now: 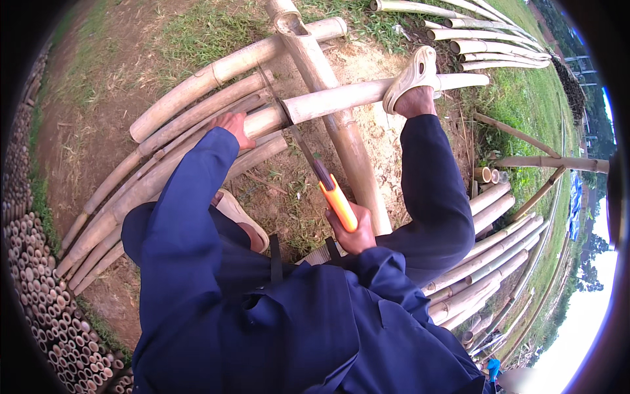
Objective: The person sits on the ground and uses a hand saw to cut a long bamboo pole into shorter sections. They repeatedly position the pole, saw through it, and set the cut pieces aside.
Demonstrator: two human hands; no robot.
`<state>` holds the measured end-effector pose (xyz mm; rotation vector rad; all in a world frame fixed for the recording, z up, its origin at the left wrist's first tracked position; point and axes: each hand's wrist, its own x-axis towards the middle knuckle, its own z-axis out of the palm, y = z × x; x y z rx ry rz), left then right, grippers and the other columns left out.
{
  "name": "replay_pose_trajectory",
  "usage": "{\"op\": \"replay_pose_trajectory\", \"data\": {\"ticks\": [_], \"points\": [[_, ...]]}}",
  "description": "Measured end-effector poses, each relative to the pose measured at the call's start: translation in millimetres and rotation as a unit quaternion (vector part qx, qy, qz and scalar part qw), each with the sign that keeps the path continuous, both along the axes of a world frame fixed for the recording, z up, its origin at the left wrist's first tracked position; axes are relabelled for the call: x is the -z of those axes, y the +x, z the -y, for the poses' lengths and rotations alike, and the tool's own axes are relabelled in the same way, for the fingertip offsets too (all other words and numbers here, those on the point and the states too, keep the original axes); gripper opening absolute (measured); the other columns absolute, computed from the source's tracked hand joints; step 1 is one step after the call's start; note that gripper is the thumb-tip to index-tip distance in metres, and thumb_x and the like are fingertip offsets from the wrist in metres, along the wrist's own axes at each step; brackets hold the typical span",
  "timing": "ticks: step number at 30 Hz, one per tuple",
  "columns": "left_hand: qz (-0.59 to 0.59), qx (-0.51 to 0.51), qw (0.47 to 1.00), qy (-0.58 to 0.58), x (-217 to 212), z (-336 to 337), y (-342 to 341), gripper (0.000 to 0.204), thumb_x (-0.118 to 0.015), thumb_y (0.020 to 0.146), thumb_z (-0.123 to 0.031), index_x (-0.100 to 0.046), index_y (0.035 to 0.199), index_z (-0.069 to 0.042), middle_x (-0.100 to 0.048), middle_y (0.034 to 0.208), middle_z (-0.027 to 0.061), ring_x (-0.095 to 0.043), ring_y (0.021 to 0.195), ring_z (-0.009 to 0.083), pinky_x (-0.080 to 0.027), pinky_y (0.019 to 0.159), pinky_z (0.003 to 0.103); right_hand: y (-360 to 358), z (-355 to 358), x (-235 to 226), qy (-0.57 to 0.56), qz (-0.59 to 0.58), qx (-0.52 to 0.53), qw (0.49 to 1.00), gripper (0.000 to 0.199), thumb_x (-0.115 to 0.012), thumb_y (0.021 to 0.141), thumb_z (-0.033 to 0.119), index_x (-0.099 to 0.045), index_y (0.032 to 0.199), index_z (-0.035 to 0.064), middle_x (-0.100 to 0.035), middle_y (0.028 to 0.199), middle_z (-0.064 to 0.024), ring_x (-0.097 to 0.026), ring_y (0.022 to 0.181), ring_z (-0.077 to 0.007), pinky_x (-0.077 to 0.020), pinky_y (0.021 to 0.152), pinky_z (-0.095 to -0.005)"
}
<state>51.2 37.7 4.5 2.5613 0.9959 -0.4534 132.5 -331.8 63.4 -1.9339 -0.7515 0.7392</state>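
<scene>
Far left, a stack of cut bamboo tubes (39, 289) lies piled with open ends up, hollow as far as visible. Next, a heap of long bamboo poles (170, 141) lies on dirt and grass. Left hand (235, 126) presses down on the pole being cut (341, 98), fingers closed over it, just left of the saw line. Saw blade (298, 141) sits in the pole, beside an upright bamboo post (341, 138). Right hand (351, 230) is wrapped tight around the orange saw handle (339, 202). A sandalled foot (412, 77) pins the pole further right. More poles (485, 262) lie at far right.
</scene>
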Motion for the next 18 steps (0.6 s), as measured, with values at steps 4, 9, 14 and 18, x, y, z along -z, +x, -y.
{"op": "replay_pose_trajectory", "data": {"ticks": [4, 9, 14, 18], "points": [[0.035, -0.005, 0.999, 0.024, 8, -2, -7, 0.069, -0.087, 0.064, -0.044, -0.072, 0.118, -0.003, -0.074, 0.115, 0.0234, -0.069, 0.115, 0.0385, -0.053, 0.101, 0.050, 12, -31, 19, 0.050, 0.002, -0.017, 0.999, 0.023, -0.076, 0.093, 0.014, -0.064, 0.082, -0.0016, -0.058, 0.063, -0.0135, -0.052, 0.054, -0.0197, -0.0456, 0.056, -0.0405], [0.009, -0.008, 1.000, 0.020, 3, 2, -10, 0.071, -0.086, 0.064, -0.043, -0.070, 0.122, -0.003, -0.074, 0.115, 0.0235, -0.069, 0.115, 0.0378, -0.052, 0.103, 0.050, -27, 90, -51, 0.037, 0.026, -0.019, 0.999, 0.026, -0.077, 0.091, 0.006, -0.074, 0.115, -0.0020, -0.073, 0.079, -0.0111, -0.071, 0.073, -0.0172, -0.0550, 0.070, -0.0328], [-0.013, 0.001, 1.000, -0.006, 2, -2, 2, 0.079, -0.085, 0.066, -0.043, -0.066, 0.132, -0.005, -0.074, 0.122, 0.0198, -0.068, 0.120, 0.0367, -0.050, 0.106, 0.051, 13, -28, 23, 0.002, 0.022, -0.001, 1.000, 0.025, -0.076, 0.091, 0.018, -0.064, 0.083, -0.0024, -0.058, 0.065, -0.0197, -0.053, 0.054, -0.0253, -0.0484, 0.059, -0.0410], [-0.001, -0.017, 0.999, 0.028, 14, -11, -21, 0.084, -0.086, 0.066, -0.042, -0.064, 0.139, -0.006, -0.074, 0.122, 0.0202, -0.069, 0.119, 0.0380, -0.051, 0.104, 0.050, 18, -21, 23, 0.036, 0.064, -0.040, 0.996, 0.019, -0.078, 0.089, 0.015, -0.069, 0.092, -0.0012, -0.063, 0.067, -0.0198, -0.065, 0.057, -0.0323, -0.0507, 0.059, -0.0422]]}}
